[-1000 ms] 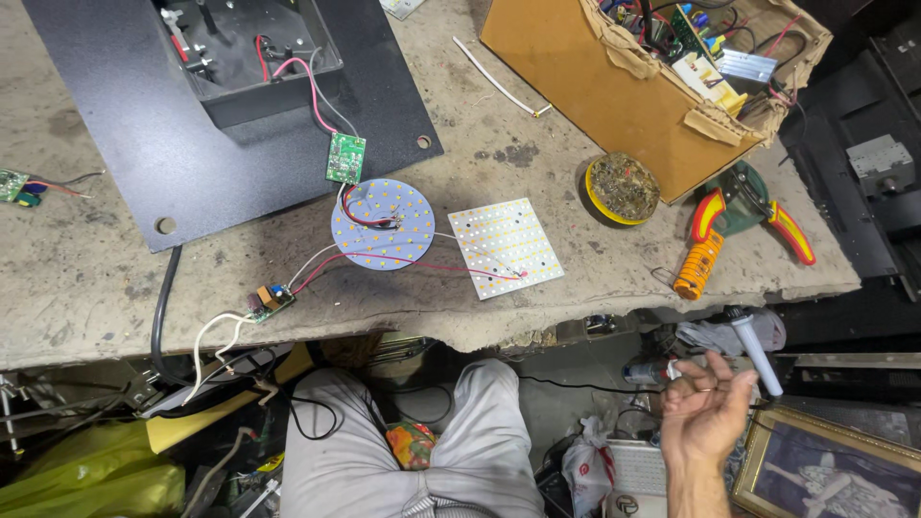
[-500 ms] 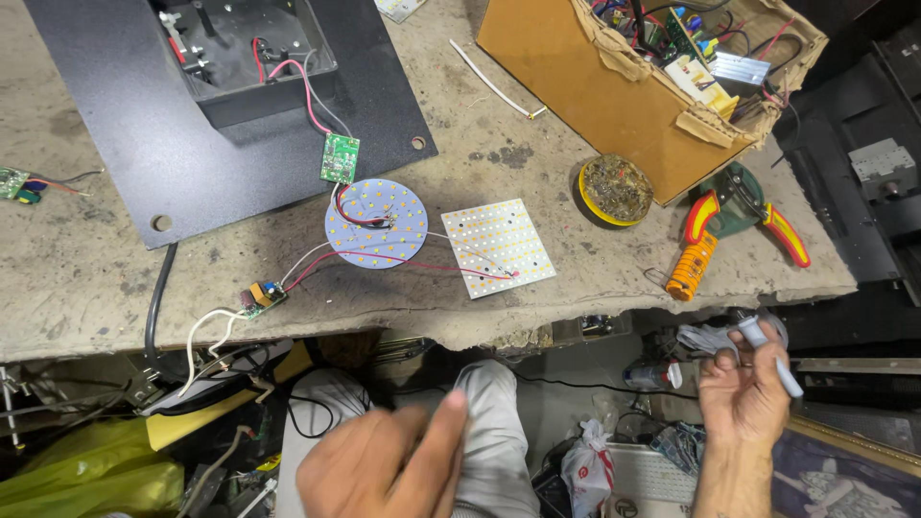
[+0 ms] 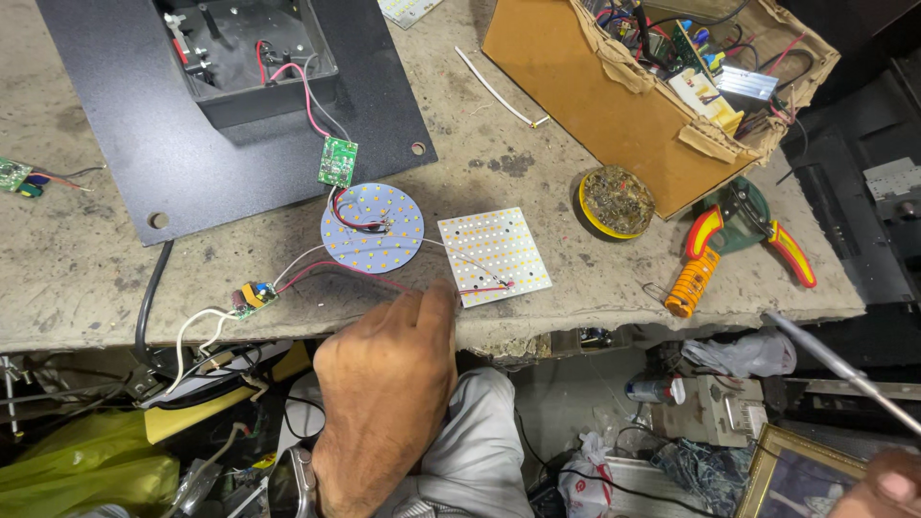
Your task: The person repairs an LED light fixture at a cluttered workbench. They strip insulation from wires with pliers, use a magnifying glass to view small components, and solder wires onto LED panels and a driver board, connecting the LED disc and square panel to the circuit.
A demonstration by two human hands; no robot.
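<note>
Wires [image 3: 384, 270] from round light board [image 3: 372, 228] and square light board [image 3: 494, 255] lie on surface [image 3: 77, 278] edge. Left hand [image 3: 387, 384], fingers together, is placed by them. Thin tool [image 3: 844, 369] is gripped by right hand [image 3: 878, 487]. Thin wires best touched softly.

I see a cardboard box [image 3: 614, 105] of electronic scraps at the bench's far right, a round yellow tin [image 3: 616, 201] beside it, and what look like red-handled pliers [image 3: 739, 230] nearby.
</note>
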